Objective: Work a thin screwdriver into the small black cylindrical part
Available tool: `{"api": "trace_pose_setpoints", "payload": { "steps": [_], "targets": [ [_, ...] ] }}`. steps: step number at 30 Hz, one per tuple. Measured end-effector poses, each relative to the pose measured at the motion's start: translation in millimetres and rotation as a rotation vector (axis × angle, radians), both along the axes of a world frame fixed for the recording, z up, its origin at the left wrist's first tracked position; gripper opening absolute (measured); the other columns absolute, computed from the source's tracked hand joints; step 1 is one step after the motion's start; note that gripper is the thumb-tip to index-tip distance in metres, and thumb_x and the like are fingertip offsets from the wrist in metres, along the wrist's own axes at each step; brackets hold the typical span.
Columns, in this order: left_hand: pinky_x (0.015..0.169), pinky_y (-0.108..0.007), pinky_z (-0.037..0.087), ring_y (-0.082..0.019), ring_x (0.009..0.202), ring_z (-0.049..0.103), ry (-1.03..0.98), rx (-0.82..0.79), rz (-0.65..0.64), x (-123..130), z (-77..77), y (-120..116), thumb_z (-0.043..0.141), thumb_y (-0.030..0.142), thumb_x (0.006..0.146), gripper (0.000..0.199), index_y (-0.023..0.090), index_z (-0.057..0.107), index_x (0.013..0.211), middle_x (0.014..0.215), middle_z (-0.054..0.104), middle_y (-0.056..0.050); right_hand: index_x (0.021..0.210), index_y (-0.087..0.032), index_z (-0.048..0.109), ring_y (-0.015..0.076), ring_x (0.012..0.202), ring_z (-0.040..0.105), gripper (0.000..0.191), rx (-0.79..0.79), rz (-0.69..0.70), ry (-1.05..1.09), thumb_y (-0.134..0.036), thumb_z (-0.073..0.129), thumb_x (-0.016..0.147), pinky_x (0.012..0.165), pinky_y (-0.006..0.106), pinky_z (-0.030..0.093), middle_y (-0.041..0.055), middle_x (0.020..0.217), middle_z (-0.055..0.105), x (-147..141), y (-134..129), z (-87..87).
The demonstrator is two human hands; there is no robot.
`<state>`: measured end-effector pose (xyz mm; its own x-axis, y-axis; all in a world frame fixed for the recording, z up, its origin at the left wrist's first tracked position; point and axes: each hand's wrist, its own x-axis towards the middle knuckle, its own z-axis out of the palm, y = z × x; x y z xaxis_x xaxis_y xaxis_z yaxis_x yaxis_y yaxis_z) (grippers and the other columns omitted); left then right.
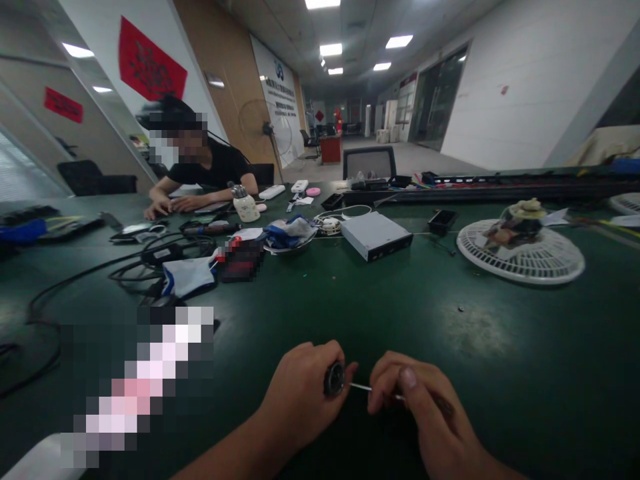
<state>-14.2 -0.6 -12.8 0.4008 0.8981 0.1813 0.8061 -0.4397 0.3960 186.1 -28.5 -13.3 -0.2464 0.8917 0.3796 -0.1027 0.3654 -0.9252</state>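
Observation:
Near the front of the green table, my left hand (303, 387) is closed round a small black part (334, 379) with a round end face. Most of that part is hidden in the fingers. My right hand (425, 400) grips what looks like a screwdriver, its thin metal shaft (361, 387) pointing left toward the black part. Whether the tip touches the part, I cannot tell. The fingers and palm cover most of the handle.
A grey box-shaped drive (377, 233) lies ahead, with a white fan grille (520, 253) to its right. Gloves (189, 275), black cables (160, 253) and a white bottle (245, 203) are on the left. Across the table (300, 300) sits another person (210, 167).

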Motion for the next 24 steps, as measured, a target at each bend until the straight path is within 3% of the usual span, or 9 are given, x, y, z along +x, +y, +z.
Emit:
{"api": "trace_pose_setpoints", "payload": {
  "steps": [9,15,19,24],
  "targets": [
    [0.058,-0.027,0.032,-0.015,0.061,0.053,0.042,-0.029,-0.010,2.5,2.4,3.4,0.055,0.031,0.092,0.020,0.020,0.055,0.075,0.065,0.061,0.000,0.089,-0.021,0.077,0.0173,0.078,0.062,0.047,0.013,0.068,0.011,-0.036,0.036,0.108,0.070,0.031,0.043,0.0053,0.084,0.067,2.6,-0.1,0.9],
    [0.059,-0.028,0.033,-0.016,0.063,0.055,0.097,-0.047,0.009,5.2,6.9,2.1,0.056,0.035,0.092,0.019,0.021,0.057,0.079,0.069,0.063,0.000,0.074,-0.018,0.073,0.0174,0.071,0.059,0.056,-0.045,-0.009,-0.057,-0.041,0.035,0.108,0.066,0.031,0.041,0.0052,0.074,0.064,0.6,-2.3,1.7],
    [0.061,-0.029,0.034,-0.017,0.066,0.059,0.121,-0.041,0.012,6.8,8.8,1.4,0.054,0.037,0.094,0.020,0.022,0.060,0.083,0.073,0.066,0.000,0.078,-0.018,0.072,0.0164,0.070,0.057,0.052,-0.073,-0.086,-0.041,-0.044,0.037,0.108,0.065,0.030,0.042,0.0045,0.076,0.064,-0.3,-2.5,1.8],
    [0.060,-0.029,0.034,-0.017,0.065,0.059,0.098,-0.020,0.016,6.4,9.9,0.0,0.055,0.036,0.093,0.020,0.021,0.062,0.083,0.072,0.066,0.000,0.083,-0.017,0.074,0.0173,0.076,0.061,0.051,-0.086,0.029,-0.004,-0.045,0.039,0.107,0.066,0.029,0.045,0.0058,0.082,0.066,0.3,-0.6,2.0]
  ]
}}
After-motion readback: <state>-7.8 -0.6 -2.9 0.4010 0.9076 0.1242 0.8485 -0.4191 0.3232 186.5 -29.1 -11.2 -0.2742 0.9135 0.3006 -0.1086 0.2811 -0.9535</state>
